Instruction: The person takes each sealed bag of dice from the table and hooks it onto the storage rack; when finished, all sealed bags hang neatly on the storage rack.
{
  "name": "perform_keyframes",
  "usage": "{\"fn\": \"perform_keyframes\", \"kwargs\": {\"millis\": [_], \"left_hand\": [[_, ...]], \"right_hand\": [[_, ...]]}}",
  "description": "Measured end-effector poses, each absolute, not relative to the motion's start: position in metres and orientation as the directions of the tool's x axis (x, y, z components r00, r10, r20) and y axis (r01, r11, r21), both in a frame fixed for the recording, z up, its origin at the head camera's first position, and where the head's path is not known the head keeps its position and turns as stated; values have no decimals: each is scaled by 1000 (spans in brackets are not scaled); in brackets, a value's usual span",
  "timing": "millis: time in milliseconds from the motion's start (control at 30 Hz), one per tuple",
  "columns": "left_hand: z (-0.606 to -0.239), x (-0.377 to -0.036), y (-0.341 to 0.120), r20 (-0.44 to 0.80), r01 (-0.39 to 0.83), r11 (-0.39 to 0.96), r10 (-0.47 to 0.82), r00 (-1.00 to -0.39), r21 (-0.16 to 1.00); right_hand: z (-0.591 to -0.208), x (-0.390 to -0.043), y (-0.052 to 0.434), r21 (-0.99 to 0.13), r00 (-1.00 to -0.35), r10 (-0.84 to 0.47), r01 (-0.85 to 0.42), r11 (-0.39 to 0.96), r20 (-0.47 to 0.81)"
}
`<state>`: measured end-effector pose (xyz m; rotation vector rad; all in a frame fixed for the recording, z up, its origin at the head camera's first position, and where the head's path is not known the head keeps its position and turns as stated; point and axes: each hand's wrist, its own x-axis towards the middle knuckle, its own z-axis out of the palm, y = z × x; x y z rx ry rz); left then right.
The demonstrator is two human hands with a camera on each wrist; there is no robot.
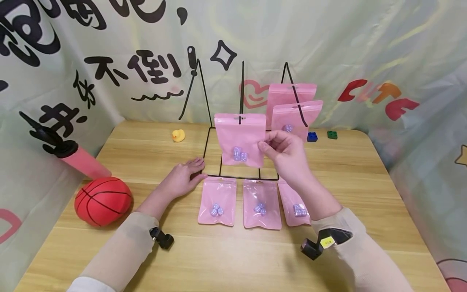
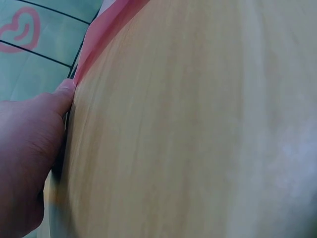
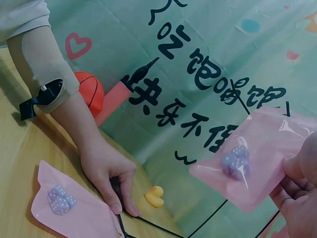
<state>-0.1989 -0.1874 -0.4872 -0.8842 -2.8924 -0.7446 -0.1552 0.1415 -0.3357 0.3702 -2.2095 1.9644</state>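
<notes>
A pink zip pouch (image 1: 238,132) with lilac dice showing through its front is on the middle arm of a black wire display rack (image 1: 240,177). The thumb and fingers of my right hand (image 1: 288,156) pinch this pouch by its right edge. At the rack's front left base corner, my left hand (image 1: 182,178) grips the wire between thumb and fingers, as the right wrist view shows. Two more pouches hang one behind the other on the right arm, the front pouch (image 1: 310,111) partly behind my right hand. The left arm of the rack carries nothing.
In front of the rack lie three pink pouches with dice, among them a left pouch (image 1: 217,190) and a middle pouch (image 1: 260,194). A yellow rubber duck (image 1: 178,136), red ball (image 1: 103,201) and pink cylinder (image 1: 85,162) stand left. Blue (image 1: 312,137) and green bricks (image 1: 332,134) lie right.
</notes>
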Motion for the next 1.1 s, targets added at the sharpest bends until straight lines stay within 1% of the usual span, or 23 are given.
{"fn": "perform_keyframes", "kwargs": {"millis": [200,467,833,1100], "left_hand": [[-486,-198,-187,153,524,730,513,-844,439],[-485,-197,-187,152,523,732,513,-845,436],[-485,-196,-187,137,510,740,506,-852,439],[-484,-196,-186,143,510,737,504,-852,443]], "right_hand": [[-334,-159,138,-948,-955,-66,-296,117,290],[-333,-174,133,-946,-957,0,-288,148,291],[-327,-190,126,-914,-937,82,-307,266,338],[-320,-199,120,-904,-927,131,-299,305,351]]}}
